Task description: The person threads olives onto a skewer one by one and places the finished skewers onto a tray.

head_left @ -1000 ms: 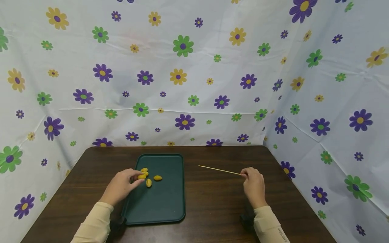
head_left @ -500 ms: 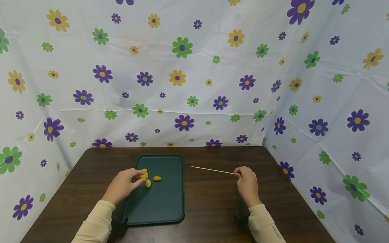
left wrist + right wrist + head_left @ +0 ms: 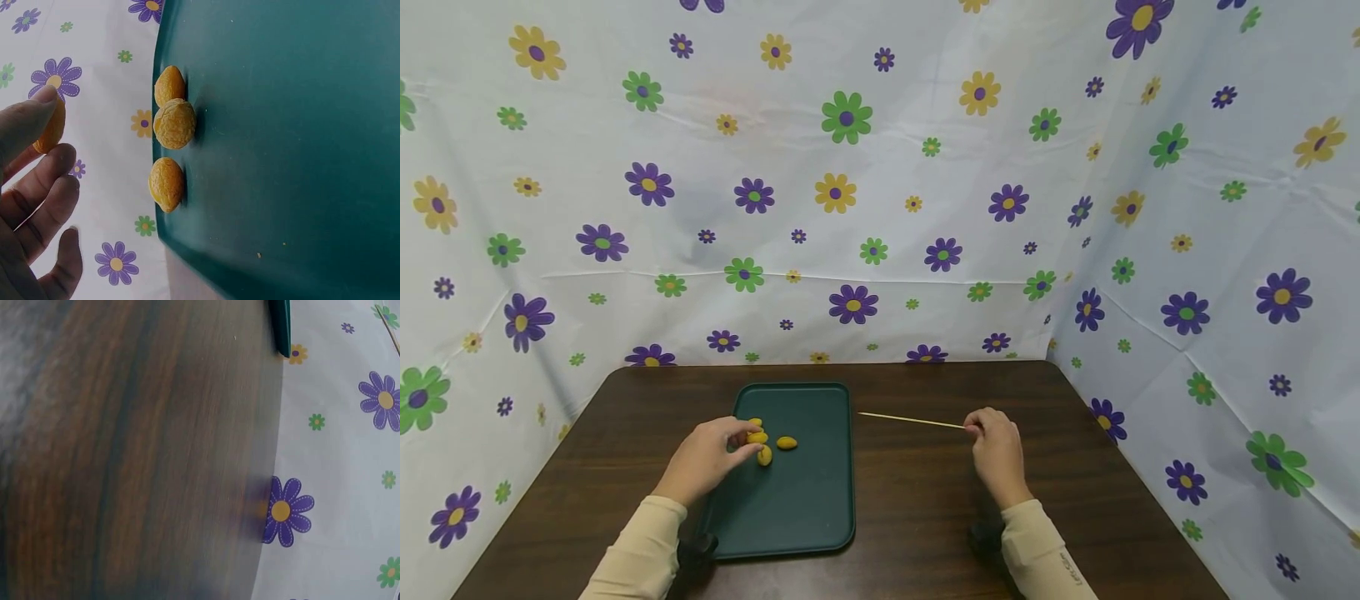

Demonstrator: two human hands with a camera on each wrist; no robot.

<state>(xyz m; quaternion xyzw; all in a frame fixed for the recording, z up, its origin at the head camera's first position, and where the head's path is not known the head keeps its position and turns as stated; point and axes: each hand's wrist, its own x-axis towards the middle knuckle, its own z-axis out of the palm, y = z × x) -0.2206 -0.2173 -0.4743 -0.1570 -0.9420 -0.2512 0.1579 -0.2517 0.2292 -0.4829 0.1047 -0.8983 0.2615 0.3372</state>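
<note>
Flowered cloth backs the table; the left hand's fingers pinch a yellow fruit toward the green tray's ten o'clock, the right hand's clamp a thin stick pointing toward nine.

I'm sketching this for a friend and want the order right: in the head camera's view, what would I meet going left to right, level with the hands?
Left hand → rightmost yellow fruit → thin stick → right hand. The green tray lies under the fruit, so it's left out.
</note>
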